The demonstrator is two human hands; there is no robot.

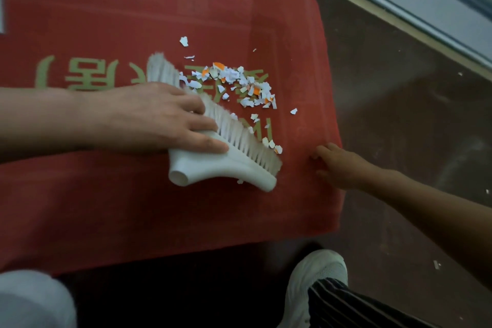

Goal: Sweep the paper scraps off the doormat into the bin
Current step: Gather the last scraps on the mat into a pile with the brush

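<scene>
Nearest, cut off by the frame's lower edge, are a white sneaker (316,282), a dark striped trouser leg (346,306) and a blurred pale knee (32,301). Beyond them the red fabric doormat with gold lettering (133,208) lies on the dark brown floor (399,88). The left hand (149,117) has its grip closed over the back of a white plastic handleless brush head (226,165), hiding part of it, with the bristles on the mat. The right hand (340,165) grips nothing; its loosely bent fingertips touch the mat's right edge. The white and orange paper scraps (239,85) lie heaped just beyond the bristles, a few touching them, with strays farther out. A pale object at the far edge is unidentifiable.
</scene>
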